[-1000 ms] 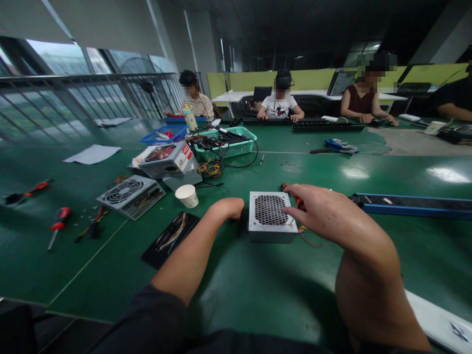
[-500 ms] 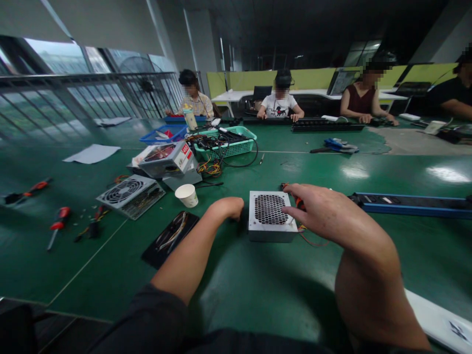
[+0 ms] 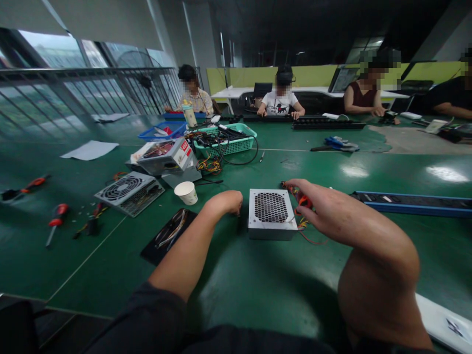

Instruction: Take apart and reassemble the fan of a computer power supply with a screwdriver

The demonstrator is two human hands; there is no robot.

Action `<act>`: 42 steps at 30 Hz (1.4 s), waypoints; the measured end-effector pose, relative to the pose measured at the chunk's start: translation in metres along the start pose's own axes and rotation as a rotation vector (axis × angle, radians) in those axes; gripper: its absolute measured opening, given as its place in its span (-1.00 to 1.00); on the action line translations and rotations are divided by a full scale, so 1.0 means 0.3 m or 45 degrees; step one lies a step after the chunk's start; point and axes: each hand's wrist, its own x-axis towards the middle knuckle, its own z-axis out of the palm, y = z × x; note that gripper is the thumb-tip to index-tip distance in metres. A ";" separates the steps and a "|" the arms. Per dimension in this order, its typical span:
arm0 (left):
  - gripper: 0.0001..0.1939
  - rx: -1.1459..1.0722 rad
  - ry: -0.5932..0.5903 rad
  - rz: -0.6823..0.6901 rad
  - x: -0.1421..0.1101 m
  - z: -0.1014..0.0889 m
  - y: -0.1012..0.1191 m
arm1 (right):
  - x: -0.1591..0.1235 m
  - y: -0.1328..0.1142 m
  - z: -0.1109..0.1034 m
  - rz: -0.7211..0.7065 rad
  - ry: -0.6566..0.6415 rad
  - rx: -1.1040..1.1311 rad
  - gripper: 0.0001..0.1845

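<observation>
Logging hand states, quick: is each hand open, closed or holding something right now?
Left hand: fingers curled; whether it holds anything cannot be told.
Right hand: closed around an orange object, mostly hidden.

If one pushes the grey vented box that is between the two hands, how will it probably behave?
The grey vented box would probably keep its shape: its casing looks metal. It seems unlikely to roll, lying flat on the green table. The thin coloured wires beside it look floppy and might drag along.
</observation>
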 end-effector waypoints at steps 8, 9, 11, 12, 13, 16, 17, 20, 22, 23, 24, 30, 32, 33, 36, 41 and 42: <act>-0.77 -0.007 0.456 0.035 -0.048 -0.060 0.049 | 0.055 -0.012 -0.007 0.079 0.041 0.000 -0.54; -0.76 -0.069 0.554 0.078 -0.053 -0.067 0.063 | 0.060 -0.012 -0.010 0.063 0.039 0.035 -0.60; -0.75 -0.266 0.685 0.202 -0.057 -0.072 0.095 | 0.062 -0.005 -0.017 0.060 0.055 0.088 -0.66; -0.75 -0.389 0.707 0.269 -0.054 -0.070 0.113 | 0.060 0.002 -0.020 0.075 0.080 0.102 -0.67; -0.76 -0.517 0.709 0.324 -0.049 -0.064 0.130 | 0.057 0.011 -0.024 0.097 0.116 0.106 -0.66; -0.76 -0.858 0.670 0.395 -0.014 -0.035 0.180 | 0.048 0.046 -0.032 0.189 0.294 0.103 -0.56; -0.76 -0.936 0.656 0.400 0.002 -0.026 0.196 | 0.047 0.058 -0.033 0.224 0.369 0.104 -0.52; -0.75 -1.055 0.624 0.394 0.058 -0.015 0.236 | 0.053 0.086 -0.032 0.325 0.587 0.091 -0.42; -0.75 -1.074 0.617 0.386 0.099 -0.024 0.258 | 0.065 0.096 -0.026 0.352 0.705 0.077 -0.45; -0.76 -1.072 0.615 0.381 0.120 -0.032 0.267 | 0.073 0.099 -0.021 0.353 0.752 0.073 -0.48; -0.76 -1.059 0.612 0.375 0.141 -0.039 0.275 | 0.081 0.102 -0.015 0.348 0.787 0.074 -0.52; -0.82 -0.775 0.697 0.342 0.225 -0.033 0.299 | 0.121 0.117 0.021 0.321 0.794 0.058 -0.58; -0.83 -0.712 0.725 0.343 0.232 -0.020 0.297 | 0.126 0.120 0.027 0.333 0.774 0.051 -0.58; -0.83 -0.699 0.726 0.343 0.232 -0.014 0.295 | 0.127 0.121 0.028 0.340 0.766 0.046 -0.58; -0.82 -0.684 0.708 0.338 0.228 -0.008 0.289 | 0.128 0.119 0.030 0.346 0.748 0.035 -0.58; -0.80 -0.736 0.716 0.331 0.223 -0.011 0.283 | 0.129 0.115 0.032 0.337 0.742 0.022 -0.59; -0.79 -0.768 0.709 0.324 0.222 -0.011 0.283 | 0.130 0.115 0.033 0.334 0.743 0.021 -0.59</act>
